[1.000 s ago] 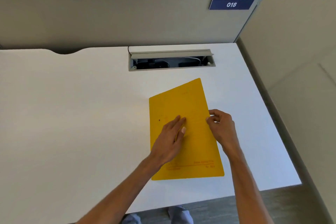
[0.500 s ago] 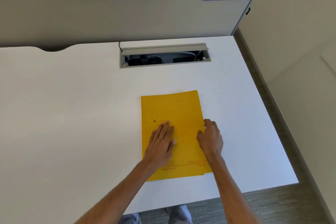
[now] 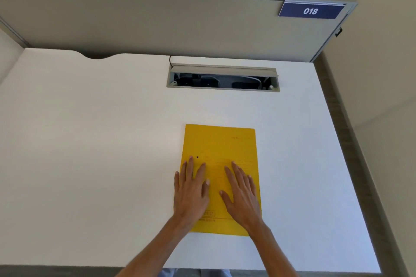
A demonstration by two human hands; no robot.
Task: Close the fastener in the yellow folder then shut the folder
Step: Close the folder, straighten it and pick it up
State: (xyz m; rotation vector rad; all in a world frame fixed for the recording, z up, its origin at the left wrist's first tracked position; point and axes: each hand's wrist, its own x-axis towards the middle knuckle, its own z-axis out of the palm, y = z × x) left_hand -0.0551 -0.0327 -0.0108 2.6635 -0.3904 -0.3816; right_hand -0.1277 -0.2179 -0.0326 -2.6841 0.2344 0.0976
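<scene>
Folder point(image 3: 221, 148): yellow, shut, lying flat on the white desk point(image 3: 90, 141), near the front edge, right of centre.
Left hand point(image 3: 191, 193): open, palm down, fingers spread over the folder's left edge.
Right hand point(image 3: 243, 195): open, flat on the folder's right half.
Cable tray point(image 3: 222, 80): lid up, behind the folder.

The folder point(image 3: 221, 148) lies on the bench point(image 3: 90, 141), nearer than the cable hatch point(image 3: 222, 78); both hands rest flat on the folder.
</scene>
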